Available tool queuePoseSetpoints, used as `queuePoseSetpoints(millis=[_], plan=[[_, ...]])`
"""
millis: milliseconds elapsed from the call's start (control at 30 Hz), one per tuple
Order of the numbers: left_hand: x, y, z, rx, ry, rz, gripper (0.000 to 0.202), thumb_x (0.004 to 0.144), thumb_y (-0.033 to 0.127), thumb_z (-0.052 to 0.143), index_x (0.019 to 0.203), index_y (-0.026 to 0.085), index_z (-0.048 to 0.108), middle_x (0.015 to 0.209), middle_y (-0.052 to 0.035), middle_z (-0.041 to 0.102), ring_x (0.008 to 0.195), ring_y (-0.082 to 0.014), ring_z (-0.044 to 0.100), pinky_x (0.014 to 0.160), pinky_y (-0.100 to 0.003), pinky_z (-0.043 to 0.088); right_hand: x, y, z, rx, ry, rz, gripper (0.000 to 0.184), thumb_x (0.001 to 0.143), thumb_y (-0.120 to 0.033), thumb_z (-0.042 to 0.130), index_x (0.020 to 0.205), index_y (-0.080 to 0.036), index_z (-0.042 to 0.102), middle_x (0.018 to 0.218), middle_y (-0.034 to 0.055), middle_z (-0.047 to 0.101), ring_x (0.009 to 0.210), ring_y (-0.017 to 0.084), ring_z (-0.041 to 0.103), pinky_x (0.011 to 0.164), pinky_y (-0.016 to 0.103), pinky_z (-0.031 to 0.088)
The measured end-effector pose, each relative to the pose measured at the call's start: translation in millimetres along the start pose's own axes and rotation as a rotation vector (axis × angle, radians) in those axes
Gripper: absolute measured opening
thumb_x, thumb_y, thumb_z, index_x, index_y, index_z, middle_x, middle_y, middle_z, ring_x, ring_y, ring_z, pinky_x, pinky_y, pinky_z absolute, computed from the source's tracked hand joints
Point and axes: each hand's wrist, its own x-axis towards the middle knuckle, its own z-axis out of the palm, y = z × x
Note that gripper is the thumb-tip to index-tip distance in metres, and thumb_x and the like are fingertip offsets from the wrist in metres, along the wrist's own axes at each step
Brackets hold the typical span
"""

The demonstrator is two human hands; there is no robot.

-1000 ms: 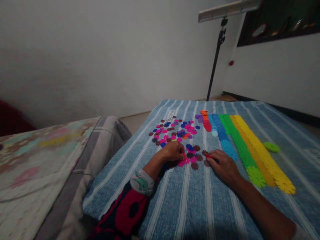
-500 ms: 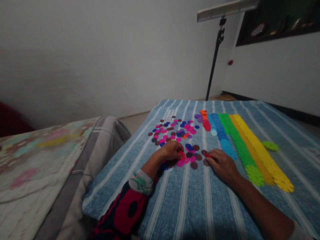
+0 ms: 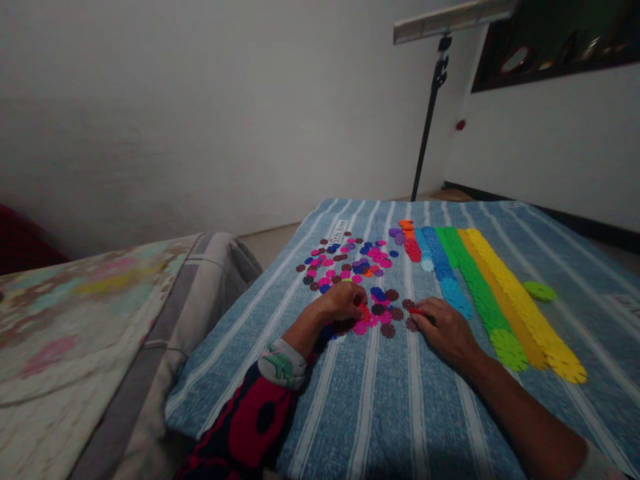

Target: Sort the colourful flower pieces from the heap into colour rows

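My left hand [image 3: 341, 301] rests curled on a blue striped cloth [image 3: 380, 400], its fingers pinched at a red flower-shaped disc [image 3: 364, 311] among pink and brown ones. My right hand [image 3: 447, 328] lies beside it, fingertips closed on another red disc [image 3: 415, 311]. A loose scatter of pink, blue and brown discs [image 3: 350, 261] lies just beyond both hands. To the right, sorted discs form long rows: red [image 3: 412, 245], blue [image 3: 443, 270], green [image 3: 480, 293] and yellow [image 3: 520, 307].
A single green disc [image 3: 541, 291] lies right of the yellow row. A patterned quilt [image 3: 75, 333] covers the bed at left. A black light stand [image 3: 428, 120] rises by the far wall, under a dark framed opening [image 3: 555, 40].
Both hands stay almost where they were; the view has shifted slightly.
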Motion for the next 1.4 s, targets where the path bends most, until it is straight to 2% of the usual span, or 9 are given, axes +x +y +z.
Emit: queuePoseSetpoints(millis=[367,500,733,900,1033,1167,1267,1400], plan=[[-5.7,4.0,-2.0,-0.155,0.034,-0.026,0.016,0.063,0.02,0.072,0.066,0.014,0.058,0.058,0.0045,0.056,0.056,-0.0082,0.048,0.053,-0.021,0.033,-0.4,2.2,0.1,-0.009,0.002,-0.004,0.019,0.09,-0.028,0.052,0.078,-0.022,0.065,0.084,0.0051,0.065,0.085,0.022,0.06,0.078,0.034,0.045],[-5.6,-0.1,-2.5,-0.233,0.051,-0.026,0.017,0.065,0.024,0.071,0.066,0.014,0.057,0.058,0.0042,0.056,0.054,-0.0079,0.048,0.051,-0.021,0.033,-0.5,2.5,0.0,-0.007,-0.009,-0.002,0.019,0.09,-0.028,0.052,0.078,-0.022,0.066,0.085,0.005,0.066,0.085,0.021,0.061,0.078,0.034,0.045],[0.3,-11.1,2.0,-0.362,0.125,-0.03,0.016,0.066,0.022,0.065,0.064,0.016,0.05,0.055,0.0046,0.052,0.049,-0.008,0.046,0.048,-0.021,0.033,0.0,2.0,-0.5,-0.01,-0.008,-0.01,0.021,0.091,-0.027,0.052,0.077,-0.021,0.066,0.084,0.0054,0.066,0.084,0.021,0.06,0.077,0.034,0.045],[2.1,-8.8,2.7,-0.166,0.198,-0.01,0.01,0.07,0.021,0.063,0.067,0.015,0.057,0.058,0.0036,0.054,0.054,-0.0086,0.048,0.05,-0.02,0.033,0.2,1.5,-0.9,-0.017,-0.003,-0.017,0.021,0.091,-0.028,0.052,0.076,-0.022,0.066,0.084,0.0052,0.066,0.084,0.022,0.061,0.077,0.034,0.045],[0.7,-1.0,1.8,0.031,0.152,0.059,0.008,0.075,0.019,0.061,0.073,0.014,0.067,0.064,0.0013,0.059,0.06,-0.0095,0.051,0.057,-0.021,0.035,0.4,2.4,-0.5,-0.005,-0.014,-0.004,0.02,0.091,-0.028,0.051,0.078,-0.022,0.066,0.083,0.0053,0.066,0.084,0.022,0.06,0.077,0.035,0.045],[0.1,3.4,4.4,0.056,0.114,0.148,0.012,0.074,0.013,0.06,0.078,0.014,0.071,0.071,-0.0003,0.064,0.065,-0.01,0.053,0.062,-0.021,0.037,0.5,3.8,0.4,-0.003,-0.014,-0.014,0.022,0.092,-0.028,0.05,0.078,-0.021,0.065,0.083,0.0056,0.065,0.084,0.022,0.06,0.077,0.034,0.044],[-0.3,3.6,6.8,-0.032,0.103,0.131,0.012,0.072,0.01,0.061,0.076,0.013,0.071,0.071,-0.0005,0.065,0.066,-0.0103,0.054,0.064,-0.022,0.039,0.5,3.9,0.8,-0.007,-0.002,-0.013,0.024,0.093,-0.03,0.048,0.079,-0.021,0.065,0.083,0.0057,0.065,0.084,0.022,0.059,0.078,0.035,0.044],[-2.4,4.0,5.3,-0.357,0.088,0.073,0.011,0.073,0.018,0.065,0.08,0.012,0.071,0.07,-0.0006,0.064,0.064,-0.0099,0.054,0.061,-0.022,0.041,1.0,2.2,0.7,-0.003,-0.003,-0.018,0.027,0.096,-0.031,0.044,0.082,-0.021,0.066,0.082,0.0058,0.064,0.083,0.022,0.059,0.077,0.035,0.044]])
